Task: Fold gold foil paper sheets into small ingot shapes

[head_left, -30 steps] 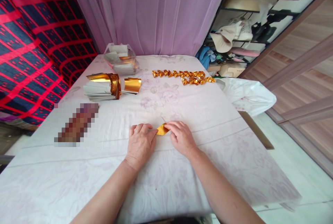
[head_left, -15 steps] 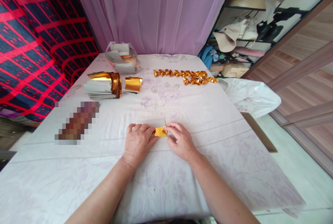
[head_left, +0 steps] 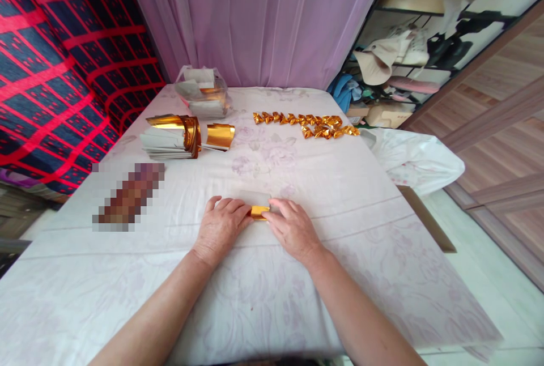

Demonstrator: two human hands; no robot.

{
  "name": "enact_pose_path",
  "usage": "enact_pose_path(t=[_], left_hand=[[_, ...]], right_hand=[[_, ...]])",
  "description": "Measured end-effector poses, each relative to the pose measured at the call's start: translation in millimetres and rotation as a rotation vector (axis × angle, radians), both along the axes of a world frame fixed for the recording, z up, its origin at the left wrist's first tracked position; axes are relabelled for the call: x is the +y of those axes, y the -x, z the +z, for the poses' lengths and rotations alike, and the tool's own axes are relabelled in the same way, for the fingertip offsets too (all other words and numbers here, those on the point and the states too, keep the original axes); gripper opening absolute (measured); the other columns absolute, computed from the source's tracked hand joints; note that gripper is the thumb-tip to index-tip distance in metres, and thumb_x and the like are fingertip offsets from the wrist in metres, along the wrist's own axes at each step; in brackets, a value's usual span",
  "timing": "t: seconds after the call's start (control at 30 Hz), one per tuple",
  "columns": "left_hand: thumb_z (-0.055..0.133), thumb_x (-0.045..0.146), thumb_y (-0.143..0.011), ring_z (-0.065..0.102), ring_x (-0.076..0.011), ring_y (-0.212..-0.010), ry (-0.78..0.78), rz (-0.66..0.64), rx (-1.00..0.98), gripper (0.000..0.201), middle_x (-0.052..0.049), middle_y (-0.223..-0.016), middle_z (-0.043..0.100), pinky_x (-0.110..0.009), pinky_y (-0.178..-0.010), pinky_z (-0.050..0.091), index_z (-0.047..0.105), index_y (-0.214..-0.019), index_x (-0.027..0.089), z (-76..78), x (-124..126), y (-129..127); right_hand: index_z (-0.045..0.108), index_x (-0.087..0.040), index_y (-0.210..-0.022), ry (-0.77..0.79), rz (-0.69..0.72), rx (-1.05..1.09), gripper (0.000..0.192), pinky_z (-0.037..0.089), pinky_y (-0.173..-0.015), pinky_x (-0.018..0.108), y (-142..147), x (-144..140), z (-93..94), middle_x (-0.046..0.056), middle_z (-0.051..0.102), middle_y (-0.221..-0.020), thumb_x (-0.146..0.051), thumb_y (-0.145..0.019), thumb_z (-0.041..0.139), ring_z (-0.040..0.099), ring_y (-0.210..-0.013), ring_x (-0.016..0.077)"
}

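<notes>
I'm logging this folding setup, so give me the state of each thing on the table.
Gold foil piece: flat, pressed between both hands.
Left hand: on the foil.
Right hand: on the foil.
Folded gold pieces: finished, in a row.
Foil sheet stack: unfolded, curled on top.

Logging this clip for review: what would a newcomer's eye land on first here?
Both hands, left and right, press a gold foil slip flat on the white cloth near the table's middle. Beyond lies a row of folded gold pieces; at far left, a foil stack.

row of folded gold pieces (head_left: pixel 306 124), foil stack (head_left: pixel 172 136), plastic bag (head_left: pixel 203 92)
</notes>
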State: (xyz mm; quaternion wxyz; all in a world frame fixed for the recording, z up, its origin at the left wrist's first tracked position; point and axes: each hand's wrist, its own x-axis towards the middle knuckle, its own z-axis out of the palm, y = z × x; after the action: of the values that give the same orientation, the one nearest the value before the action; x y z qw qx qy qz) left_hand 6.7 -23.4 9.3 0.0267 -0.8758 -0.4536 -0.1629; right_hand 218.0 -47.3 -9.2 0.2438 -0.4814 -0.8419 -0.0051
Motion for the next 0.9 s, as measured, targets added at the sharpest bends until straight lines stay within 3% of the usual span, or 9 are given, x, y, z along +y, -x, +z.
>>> enact_pose_path(t=[0.2, 0.37, 0.53, 0.9], left_hand=[[0.054, 0.024, -0.095, 0.065, -0.0260, -0.106, -0.016, -0.004, -0.019, 0.018, -0.007, -0.119, 0.071, -0.048, -0.098, 0.039, 0.065, -0.110, 0.024, -2.5, -16, -1], [0.054, 0.024, -0.095, 0.066, -0.0248, -0.106, 0.004, -0.007, -0.057, 0.014, -0.006, -0.118, 0.071, -0.046, -0.096, 0.043, 0.067, -0.101, 0.023, -6.7, -22, 0], [0.054, 0.023, -0.095, 0.066, -0.0239, -0.107, 0.038, -0.038, -0.125, 0.015, -0.007, -0.118, 0.071, -0.045, -0.095, 0.046, 0.068, -0.097, 0.022, -9.2, -19, 5], [0.059, 0.025, -0.092, 0.065, -0.0250, -0.108, 0.104, -0.031, -0.204, 0.013, -0.007, -0.118, 0.071, -0.048, -0.097, 0.046, 0.070, -0.099, 0.023, -8.8, -20, 6]], right_hand=[[0.069, -0.023, -0.096, -0.065, 0.032, -0.035, 0.015, 0.043, -0.082, 0.035, 16, -3, 5.6, 0.004, 0.069, -0.107, -0.020, -0.095, 0.055, 0.058, -0.096, 0.0191], [0.068, -0.022, -0.089, -0.048, 0.098, -0.040, 0.012, 0.040, -0.074, 0.034, 23, -6, 7.2, 0.002, 0.071, -0.091, -0.021, -0.094, 0.057, 0.059, -0.084, 0.0178], [0.068, -0.022, -0.093, 0.028, 0.078, -0.003, 0.006, 0.042, -0.077, 0.035, 17, -7, 6.5, 0.004, 0.071, -0.097, -0.023, -0.091, 0.063, 0.059, -0.088, 0.0193], [0.070, -0.023, -0.083, 0.061, 0.003, 0.096, 0.014, 0.045, -0.074, 0.033, 15, -9, 4.9, 0.003, 0.067, -0.084, -0.020, -0.091, 0.059, 0.057, -0.080, 0.0187]])
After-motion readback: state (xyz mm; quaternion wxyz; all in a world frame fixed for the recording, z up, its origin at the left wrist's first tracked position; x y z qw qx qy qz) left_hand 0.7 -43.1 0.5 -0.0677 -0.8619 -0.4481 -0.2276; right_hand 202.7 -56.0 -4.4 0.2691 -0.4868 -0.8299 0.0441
